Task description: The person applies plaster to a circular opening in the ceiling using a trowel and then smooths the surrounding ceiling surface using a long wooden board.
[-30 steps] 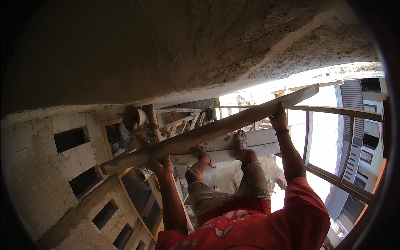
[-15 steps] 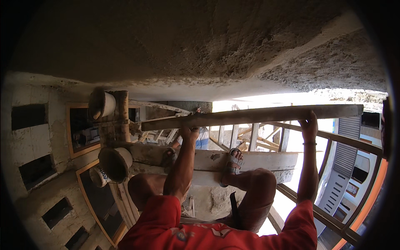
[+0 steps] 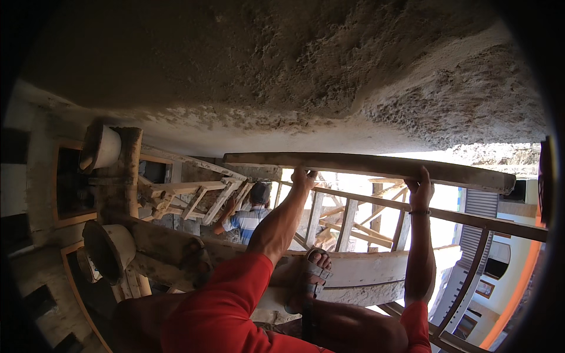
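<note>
Overhead I hold a long, grey, mortar-smeared plasterer's straightedge [image 3: 365, 162] in both hands. It lies crosswise just under the rough wet plaster ceiling [image 3: 282, 76]; whether it touches the plaster I cannot tell. My left hand [image 3: 304, 177] grips its lower edge left of the middle, fingers curled. Toward its right end, my right hand [image 3: 420, 189] grips the lower edge, with fingers and thumb pressed on it. A dark band circles my right wrist.
I perch on scaffold planks [image 3: 376, 266], one sandalled foot [image 3: 316, 267] showing. Mortar-caked buckets [image 3: 120, 247] stand at the left beside a wooden post [image 3: 130, 159]. Below, a person in a striped shirt [image 3: 244, 223] is near timber frames [image 3: 347, 223]. A metal railing [image 3: 471, 219] runs along the right.
The straightedge has shifted right, its left end rising and its right end dipping. My left hand has moved right and up with it. The view has tilted, showing more of the person below.
</note>
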A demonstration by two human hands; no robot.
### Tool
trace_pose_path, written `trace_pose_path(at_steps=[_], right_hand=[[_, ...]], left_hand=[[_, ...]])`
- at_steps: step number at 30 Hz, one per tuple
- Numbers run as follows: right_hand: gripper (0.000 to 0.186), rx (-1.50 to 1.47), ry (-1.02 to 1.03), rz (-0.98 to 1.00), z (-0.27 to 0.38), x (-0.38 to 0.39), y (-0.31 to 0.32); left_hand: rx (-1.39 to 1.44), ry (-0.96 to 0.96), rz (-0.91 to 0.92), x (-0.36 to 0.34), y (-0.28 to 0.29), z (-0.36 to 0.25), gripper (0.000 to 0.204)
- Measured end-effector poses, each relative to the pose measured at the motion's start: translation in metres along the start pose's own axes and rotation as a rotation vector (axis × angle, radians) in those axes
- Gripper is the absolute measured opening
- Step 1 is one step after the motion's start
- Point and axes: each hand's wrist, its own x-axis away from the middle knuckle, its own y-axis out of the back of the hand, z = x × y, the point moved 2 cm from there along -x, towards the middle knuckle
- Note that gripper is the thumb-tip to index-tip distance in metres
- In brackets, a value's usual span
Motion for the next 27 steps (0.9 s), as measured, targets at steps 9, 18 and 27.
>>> trace_pose_path(at_steps=[9, 18, 27], right_hand=[[0.029, 0.524, 0.511, 0.135, 0.009, -0.055, 0.016], [0.030, 0.124, 0.207, 0.139, -0.009, -0.090, -0.006], [0.051, 0.883, 0.660, 0.224, -0.041, -0.075, -0.066]], left_hand=[[-0.069, 0.031, -0.003, -0.081, -0.029, 0.074, 0.014], [-0.310, 0.006, 0.151, -0.113, -0.054, 0.085, 0.025], [-0.199, -0.163, 0.003, -0.098, -0.071, -0.023, 0.038]])
